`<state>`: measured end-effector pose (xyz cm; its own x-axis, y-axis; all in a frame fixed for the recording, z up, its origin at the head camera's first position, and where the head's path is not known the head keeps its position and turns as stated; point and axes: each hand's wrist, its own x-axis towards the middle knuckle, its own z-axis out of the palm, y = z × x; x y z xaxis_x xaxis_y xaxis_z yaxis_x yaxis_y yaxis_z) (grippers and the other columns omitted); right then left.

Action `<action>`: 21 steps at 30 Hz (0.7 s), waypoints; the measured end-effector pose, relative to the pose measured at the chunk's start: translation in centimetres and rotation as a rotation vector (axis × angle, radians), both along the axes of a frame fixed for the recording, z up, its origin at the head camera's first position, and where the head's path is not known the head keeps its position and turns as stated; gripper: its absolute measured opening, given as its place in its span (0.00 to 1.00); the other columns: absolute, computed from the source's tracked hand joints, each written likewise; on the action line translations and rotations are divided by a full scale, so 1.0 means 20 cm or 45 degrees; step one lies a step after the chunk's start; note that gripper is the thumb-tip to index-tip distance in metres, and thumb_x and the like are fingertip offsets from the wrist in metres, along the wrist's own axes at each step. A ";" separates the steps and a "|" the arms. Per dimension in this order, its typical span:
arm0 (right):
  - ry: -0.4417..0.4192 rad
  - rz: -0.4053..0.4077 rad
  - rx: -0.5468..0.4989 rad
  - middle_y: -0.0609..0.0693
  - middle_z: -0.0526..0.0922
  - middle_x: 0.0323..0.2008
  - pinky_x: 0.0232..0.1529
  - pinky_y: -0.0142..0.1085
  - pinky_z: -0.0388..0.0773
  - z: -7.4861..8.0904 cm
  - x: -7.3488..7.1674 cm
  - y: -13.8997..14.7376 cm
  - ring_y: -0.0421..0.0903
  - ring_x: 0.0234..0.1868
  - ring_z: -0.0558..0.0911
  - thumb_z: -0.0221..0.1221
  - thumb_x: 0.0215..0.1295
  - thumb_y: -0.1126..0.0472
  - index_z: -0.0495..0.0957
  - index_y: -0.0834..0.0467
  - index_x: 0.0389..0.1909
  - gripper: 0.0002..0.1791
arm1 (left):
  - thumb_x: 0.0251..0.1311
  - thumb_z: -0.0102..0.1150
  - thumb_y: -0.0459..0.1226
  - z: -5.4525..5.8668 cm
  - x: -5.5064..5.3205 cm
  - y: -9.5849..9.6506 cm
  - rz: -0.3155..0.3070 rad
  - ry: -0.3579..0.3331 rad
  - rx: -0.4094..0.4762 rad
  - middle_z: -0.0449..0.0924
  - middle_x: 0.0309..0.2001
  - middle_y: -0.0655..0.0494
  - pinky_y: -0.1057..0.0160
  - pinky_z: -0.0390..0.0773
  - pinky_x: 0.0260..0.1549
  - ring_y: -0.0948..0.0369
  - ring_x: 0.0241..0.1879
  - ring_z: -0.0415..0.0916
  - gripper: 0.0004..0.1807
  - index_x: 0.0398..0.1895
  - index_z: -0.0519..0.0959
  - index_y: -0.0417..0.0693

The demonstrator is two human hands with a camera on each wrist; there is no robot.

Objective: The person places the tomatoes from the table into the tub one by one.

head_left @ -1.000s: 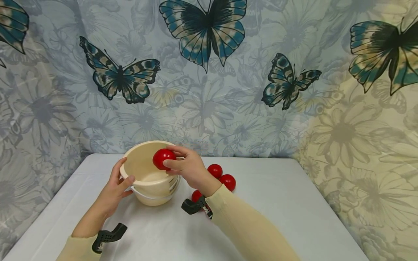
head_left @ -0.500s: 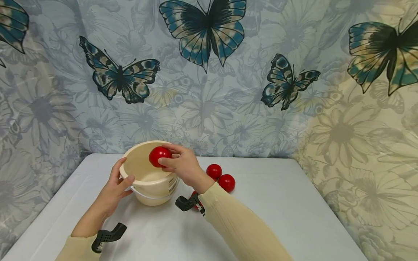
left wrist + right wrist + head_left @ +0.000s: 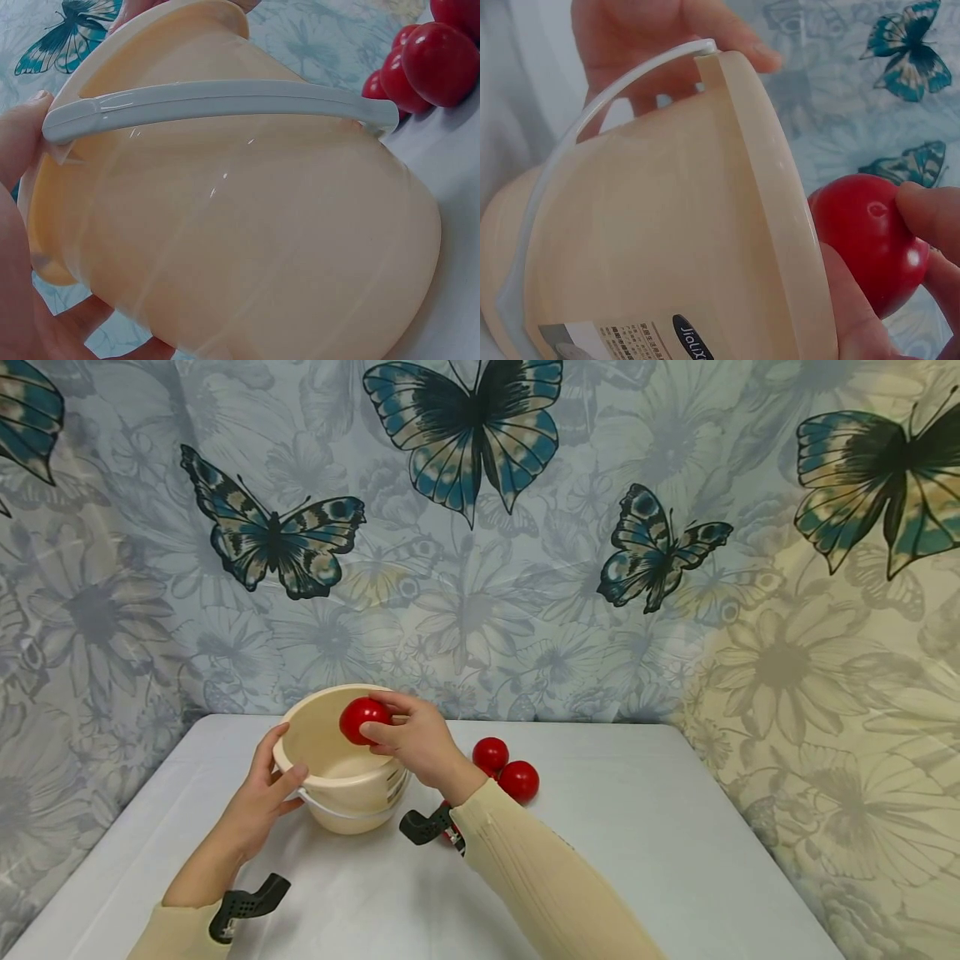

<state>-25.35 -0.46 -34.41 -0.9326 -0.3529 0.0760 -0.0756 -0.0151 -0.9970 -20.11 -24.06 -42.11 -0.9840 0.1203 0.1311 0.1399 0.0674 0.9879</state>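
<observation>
A cream plastic bucket (image 3: 352, 797) with a pale handle (image 3: 225, 99) stands on the table, its mouth facing up toward the head camera. My left hand (image 3: 262, 785) grips the rim on its left side, thumb near the handle's end. Between the thumb and fingers of my right hand (image 3: 423, 739) is a shiny red ball (image 3: 364, 721), held over the bucket's mouth near the right rim. In the right wrist view the same red ball (image 3: 870, 240) shows just beyond the rim. What lies at the bucket's bottom is mostly hidden.
To the right of the bucket, red balls (image 3: 518, 782) lie grouped on the white table (image 3: 637, 843); my right forearm partly covers one. A label (image 3: 630, 341) is stuck on the bucket's side. Behind the table hangs a butterfly-patterned cloth (image 3: 480, 610).
My right hand has moved slightly left with the red ball, farther over the bucket's mouth, then nearly stopped. The left hand and the bucket stay almost in place.
</observation>
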 end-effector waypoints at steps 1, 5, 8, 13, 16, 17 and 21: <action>0.002 0.006 0.000 0.50 0.79 0.51 0.43 0.49 0.82 0.00 0.00 0.00 0.48 0.49 0.82 0.68 0.62 0.67 0.77 0.52 0.64 0.29 | 0.77 0.47 0.38 0.00 0.00 0.00 0.000 0.000 0.001 0.25 0.78 0.45 0.27 0.59 0.57 0.36 0.72 0.43 0.41 0.80 0.32 0.61; 0.016 0.026 -0.004 0.54 0.77 0.56 0.42 0.44 0.83 0.00 0.00 0.01 0.48 0.52 0.81 0.67 0.62 0.69 0.77 0.53 0.64 0.28 | 0.76 0.48 0.40 0.00 0.00 0.00 0.007 -0.004 0.000 0.25 0.78 0.45 0.27 0.59 0.56 0.36 0.72 0.43 0.42 0.80 0.33 0.61; 0.028 0.038 0.003 0.54 0.76 0.59 0.42 0.41 0.83 -0.01 0.00 0.02 0.47 0.55 0.80 0.67 0.62 0.70 0.78 0.51 0.64 0.28 | 0.76 0.48 0.40 0.00 0.00 0.00 0.006 -0.006 -0.003 0.25 0.78 0.45 0.26 0.59 0.56 0.35 0.72 0.43 0.42 0.80 0.32 0.62; 0.041 0.055 0.042 0.49 0.76 0.58 0.44 0.40 0.83 -0.02 -0.01 0.02 0.46 0.59 0.77 0.68 0.60 0.69 0.79 0.48 0.63 0.29 | 0.77 0.47 0.39 -0.01 0.00 0.00 -0.005 -0.003 0.004 0.24 0.78 0.45 0.26 0.58 0.56 0.35 0.72 0.43 0.42 0.80 0.31 0.63; 0.035 0.069 0.035 0.50 0.76 0.59 0.44 0.40 0.83 -0.02 -0.01 0.02 0.48 0.61 0.76 0.68 0.60 0.70 0.79 0.49 0.63 0.29 | 0.77 0.46 0.39 -0.01 0.00 0.00 -0.010 0.000 0.015 0.25 0.78 0.45 0.26 0.58 0.56 0.36 0.72 0.44 0.41 0.80 0.32 0.62; 0.033 0.073 0.028 0.50 0.76 0.59 0.45 0.40 0.83 -0.02 -0.01 0.02 0.50 0.62 0.75 0.68 0.60 0.70 0.79 0.50 0.63 0.29 | 0.77 0.46 0.39 -0.01 0.00 0.00 -0.011 0.002 0.014 0.25 0.78 0.45 0.26 0.58 0.56 0.36 0.72 0.44 0.41 0.80 0.32 0.62; 0.029 0.072 0.017 0.51 0.76 0.59 0.44 0.40 0.83 -0.02 -0.01 0.02 0.52 0.63 0.75 0.68 0.60 0.71 0.79 0.50 0.63 0.29 | 0.77 0.47 0.40 -0.01 0.00 0.00 -0.012 0.006 0.017 0.25 0.78 0.45 0.26 0.58 0.57 0.36 0.72 0.44 0.41 0.80 0.32 0.62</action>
<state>-25.65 -0.04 -34.79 -0.9091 -0.4063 0.0916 -0.0973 -0.0068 -0.9952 -20.16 -24.12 -42.30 -0.9822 0.1280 0.1372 0.1448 0.0525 0.9881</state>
